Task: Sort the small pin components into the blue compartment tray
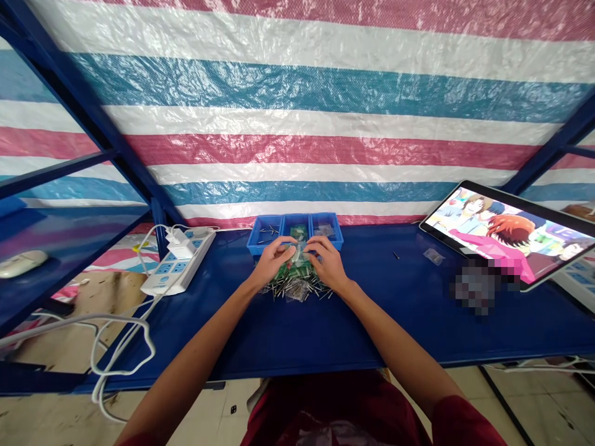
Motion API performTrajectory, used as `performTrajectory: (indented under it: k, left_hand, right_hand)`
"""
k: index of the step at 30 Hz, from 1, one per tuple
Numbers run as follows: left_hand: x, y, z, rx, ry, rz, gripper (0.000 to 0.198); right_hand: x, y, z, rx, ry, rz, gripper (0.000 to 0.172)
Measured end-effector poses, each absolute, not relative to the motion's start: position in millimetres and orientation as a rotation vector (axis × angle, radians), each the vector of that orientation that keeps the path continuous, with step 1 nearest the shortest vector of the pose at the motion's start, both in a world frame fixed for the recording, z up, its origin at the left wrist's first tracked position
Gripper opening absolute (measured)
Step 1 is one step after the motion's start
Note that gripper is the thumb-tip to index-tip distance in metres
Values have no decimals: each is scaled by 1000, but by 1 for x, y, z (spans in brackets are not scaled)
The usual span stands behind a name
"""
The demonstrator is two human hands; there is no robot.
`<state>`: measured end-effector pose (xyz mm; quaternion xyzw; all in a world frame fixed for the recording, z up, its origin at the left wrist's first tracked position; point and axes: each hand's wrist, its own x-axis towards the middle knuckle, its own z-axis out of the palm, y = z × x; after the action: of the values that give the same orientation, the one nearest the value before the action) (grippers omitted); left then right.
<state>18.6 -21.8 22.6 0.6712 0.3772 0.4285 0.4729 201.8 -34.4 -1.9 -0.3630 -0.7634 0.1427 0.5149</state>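
Between both hands is a small clear plastic bag (299, 253), its contents too small to make out. My left hand (274, 259) pinches the bag's left side with thumb and fingertips. On the other side, the fingers of my right hand (328, 260) are closed on its right edge. Just below the hands lies a heap of thin metal pins or screws (297, 287) mixed with green pieces. Behind them stands a blue tray (255, 243) with three compartments: a few thin metal pieces at left, green items in the middle, clear packets at right.
A white power strip (181, 272) with a plugged-in charger (180, 243) and loose white cables (151, 337) lies left. At right, a tablet (511, 232) leans near a blurred object (475, 288), a small clear packet (434, 256) and one dark pin (396, 255). Blue frame posts (130, 179) flank the table.
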Motion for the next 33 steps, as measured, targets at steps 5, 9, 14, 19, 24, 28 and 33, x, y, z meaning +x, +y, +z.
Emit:
performTrajectory:
  k: [5, 9, 14, 19, 24, 28, 33]
  left_hand:
    - [16, -17, 19, 1817, 1025, 1072, 45]
    - [13, -19, 22, 2029, 1069, 1151, 52]
    - [14, -23, 21, 2110, 1090, 1082, 35]
    - [14, -19, 14, 1938, 1136, 1231, 32]
    - [14, -19, 11, 1753, 1091, 1265, 36]
    - [15, -20, 14, 1730, 1055, 1234, 38]
    - [15, -20, 19, 1805, 1085, 1153, 37]
  right_hand:
    - [203, -34, 0, -911, -1827, 378, 19]
    - [202, -36, 1, -994, -1837, 331, 20]
    - [202, -38, 4, -989, -1852, 277, 22]
    - [202, -37, 6, -991, -1788, 423, 26]
    - [201, -34, 3, -1013, -1819, 473, 30]
    - [201, -33, 2, -1018, -1815, 439, 33]
    - [202, -33, 2, -1028, -1787, 439, 36]
